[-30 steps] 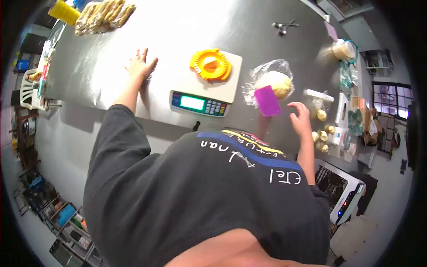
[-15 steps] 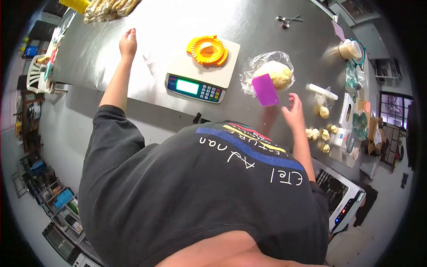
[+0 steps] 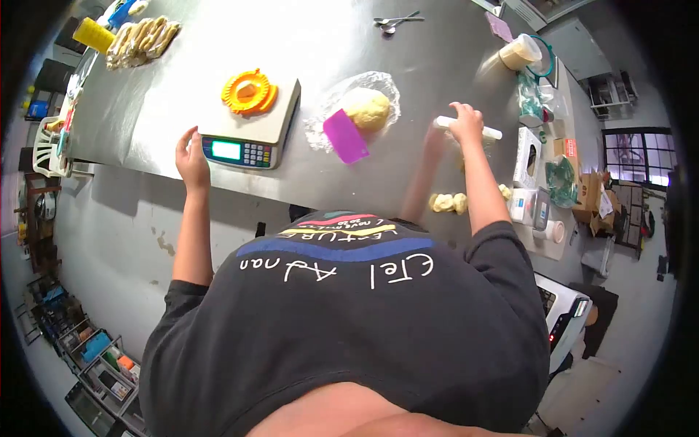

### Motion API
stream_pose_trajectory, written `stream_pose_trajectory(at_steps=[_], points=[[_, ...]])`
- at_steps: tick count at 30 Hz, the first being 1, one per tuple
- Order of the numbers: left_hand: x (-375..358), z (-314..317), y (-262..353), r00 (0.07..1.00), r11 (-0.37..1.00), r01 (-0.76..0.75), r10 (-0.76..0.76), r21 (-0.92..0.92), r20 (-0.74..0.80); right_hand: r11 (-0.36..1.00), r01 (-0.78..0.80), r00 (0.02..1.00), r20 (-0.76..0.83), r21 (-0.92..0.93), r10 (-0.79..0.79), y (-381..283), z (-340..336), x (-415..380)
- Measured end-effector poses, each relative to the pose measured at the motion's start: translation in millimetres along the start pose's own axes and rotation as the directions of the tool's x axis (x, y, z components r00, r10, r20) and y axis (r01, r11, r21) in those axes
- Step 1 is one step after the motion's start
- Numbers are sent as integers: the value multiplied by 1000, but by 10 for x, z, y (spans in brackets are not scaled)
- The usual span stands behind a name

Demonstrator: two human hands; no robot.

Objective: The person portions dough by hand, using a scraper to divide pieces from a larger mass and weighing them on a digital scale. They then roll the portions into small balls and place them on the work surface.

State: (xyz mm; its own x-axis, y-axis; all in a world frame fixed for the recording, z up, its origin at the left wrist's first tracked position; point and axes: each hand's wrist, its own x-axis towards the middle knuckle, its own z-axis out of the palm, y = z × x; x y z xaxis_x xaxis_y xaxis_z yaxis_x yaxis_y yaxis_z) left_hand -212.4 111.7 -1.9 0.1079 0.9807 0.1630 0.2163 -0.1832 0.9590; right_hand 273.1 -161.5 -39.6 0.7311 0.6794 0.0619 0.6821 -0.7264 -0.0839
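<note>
My right hand (image 3: pixel 468 125) is closed around the middle of a small white rolling pin (image 3: pixel 492 134) at the right of the steel table. My left hand (image 3: pixel 191 160) is open beside the left edge of a digital kitchen scale (image 3: pixel 282 109), its fingers apart. On the scale's platform rests an orange dumpling press (image 3: pixel 234 95) with a piece of dough (image 3: pixel 247 89) in it. Between the hands, a large ball of dough (image 3: pixel 369 109) lies on crumpled plastic wrap (image 3: pixel 384 81). A purple dough scraper (image 3: pixel 345 136) leans over the dough's near left side.
Several small dough pieces (image 3: pixel 448 202) lie near the front edge, partly behind my right forearm. Spoons (image 3: pixel 397 21) are at the back. A clear tub (image 3: pixel 520 53) and boxes (image 3: pixel 526 158) line the right side. Bagged yellowish sticks (image 3: pixel 142 42) lie at the far left.
My right hand has moved right from beside the scraper and taken hold of the rolling pin. My left hand has come nearer the scale. The whole view has shifted, with table items now further left.
</note>
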Motion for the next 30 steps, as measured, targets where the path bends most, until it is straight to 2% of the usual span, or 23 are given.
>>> stream_pose_trajectory(at_steps=[1,6,8,10,11,12,13,14,15,16,17,18,19,20,21,23,24,25,26,27,28,29,30], points=[[-87,24,-13,1000,1000,-4,4,-1,-3,999,40,996,86,-25,-38,38,33,32],[-408,95,-79,999,999,-45,45,22,6,992,59,982,187,-108,-38,88,272,114],[-476,105,-32,1000,1000,-26,26,-2,8,971,117,988,124,-210,-92,118,342,154],[-527,110,91,999,999,-39,38,23,27,987,88,996,25,-133,-85,17,152,167],[-529,114,134,983,976,-180,173,121,67,992,119,985,-122,-33,-122,-80,22,157],[-563,136,205,982,977,-168,155,129,110,983,171,953,-265,70,-147,-244,-135,124],[-655,226,432,982,976,-144,120,163,149,945,291,920,-313,146,-235,-476,-356,38],[-701,335,585,970,991,-33,0,128,244,887,408,877,-365,218,-314,-732,-588,-88],[-754,451,806,891,978,201,-158,-58,425,750,588,779,-462,302,-425,-1006,-770,-221],[-751,581,944,800,967,239,-144,-90,582,576,735,661,-565,357,-494,-1294,-929,-375],[-771,681,1144,664,777,572,-249,-264,705,406,823,567,-603,397,-561,-1586,-1095,-548],[-767,746,1302,492,450,823,-257,-348,832,228,878,467,-645,421,-606,-1863,-1192,-709],[-736,773,1361,502,454,817,-260,-355,824,173,908,388,-610,381,-691,-2115,-1196,-846],[-696,797,1395,562,364,807,-234,-464,794,121,932,307,-564,342,-767,-2315,-1196,-932],[-642,792,1396,614,266,785,-211,-560,760,123,932,308,-563,341,-767,-2450,-1179,-959],[-300,608,1080,750,427,647,-204,-632,629,281,824,521,-464,492,-717,-2605,-1079,-957],[-93,465,962,815,590,555,-243,-587,526,303,818,536,-456,488,-711,-2544,-943,-860],[429,95,587,836,797,512,-375,-321,401,524,683,724,-373,510,-581,-2367,-722,-720],[687,-75,418,883,879,431,-364,-204,297,685,513,858,-294,517,-421,-2194,-507,-678],[1063,-249,-46,931,936,329,-299,-126,212,706,493,870,-288,508,-401,-2054,-269,-736],[1316,-371,-312,947,952,301,-293,-50,132,855,324,945,-102,404,-310,-1929,-16,-798],[1695,-555,-788,941,957,250,-276,150,193,953,152,982,70,261,-175,-1864,127,-858],[2000,-709,-1233,930,924,171,-265,341,254,958,129,986,69,255,-151,-1861,173,-918]])
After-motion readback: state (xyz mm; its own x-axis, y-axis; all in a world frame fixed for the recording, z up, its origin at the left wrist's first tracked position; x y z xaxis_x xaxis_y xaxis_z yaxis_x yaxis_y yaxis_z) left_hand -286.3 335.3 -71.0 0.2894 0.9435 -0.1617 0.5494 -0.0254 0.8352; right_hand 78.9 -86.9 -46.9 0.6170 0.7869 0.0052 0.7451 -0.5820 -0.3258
